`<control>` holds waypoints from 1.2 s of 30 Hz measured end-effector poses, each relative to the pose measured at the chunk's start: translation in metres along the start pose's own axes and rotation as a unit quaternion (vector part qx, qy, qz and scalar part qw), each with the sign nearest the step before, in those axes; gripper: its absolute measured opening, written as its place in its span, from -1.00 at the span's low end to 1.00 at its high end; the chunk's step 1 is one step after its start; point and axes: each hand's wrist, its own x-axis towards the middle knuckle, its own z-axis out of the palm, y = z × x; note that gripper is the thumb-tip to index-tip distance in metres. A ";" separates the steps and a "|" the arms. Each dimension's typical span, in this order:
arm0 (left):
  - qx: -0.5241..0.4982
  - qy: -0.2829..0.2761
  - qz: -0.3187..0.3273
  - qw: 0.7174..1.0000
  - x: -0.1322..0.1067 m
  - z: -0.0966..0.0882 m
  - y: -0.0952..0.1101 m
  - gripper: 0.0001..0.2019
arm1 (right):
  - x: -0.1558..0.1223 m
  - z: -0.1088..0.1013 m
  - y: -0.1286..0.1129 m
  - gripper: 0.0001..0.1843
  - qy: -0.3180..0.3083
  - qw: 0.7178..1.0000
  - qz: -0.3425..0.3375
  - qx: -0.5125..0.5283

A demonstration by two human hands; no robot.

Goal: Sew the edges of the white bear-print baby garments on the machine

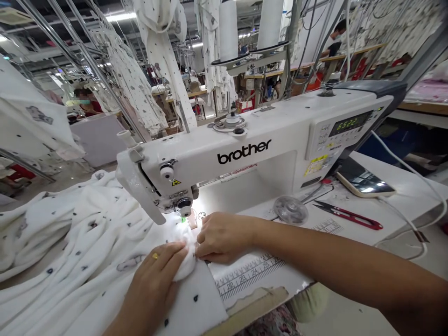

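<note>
White fleecy fabric (87,242) with small dark prints spreads over the left of the sewing table and runs up to the sewing machine (245,135). Its bunched edge lies just in front of the lit needle area (183,219), where the needle itself cannot be made out. My left hand (154,275), wearing a yellow ring, grips the bunched fabric from the left, fingers together on the fold. From the right, my right hand (224,235) is closed in a pinch at the same fold, close beside the presser area. Its fingertips are partly hidden.
Right of my forearm lie red thread snips (350,214) and a phone (366,179) with a white cable. A clear round bobbin case (290,210) sits under the machine arm. A printed ruler (250,277) runs along the table front. Thread cones (227,32) stand behind.
</note>
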 end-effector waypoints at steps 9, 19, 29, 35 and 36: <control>-0.103 -0.040 -0.054 0.992 -0.006 0.004 -0.007 -0.53 | -0.002 0.002 0.004 -0.84 0.026 0.999 -0.003 0.047; -0.040 -0.030 -0.006 0.999 -0.005 0.003 -0.004 -0.49 | 0.000 0.002 0.005 -0.74 0.115 0.991 0.055 0.032; -0.006 -0.005 0.000 1.000 0.000 0.009 -0.022 -0.57 | 0.006 0.004 -0.003 -0.81 0.081 0.986 0.136 0.049; -0.018 -0.012 0.015 1.000 0.006 0.011 -0.038 -0.60 | 0.007 0.009 0.002 -0.80 0.108 0.982 0.156 0.019; -0.020 -0.014 0.011 1.000 0.005 0.012 -0.039 -0.61 | 0.006 0.010 0.003 -0.82 0.111 0.982 0.154 0.010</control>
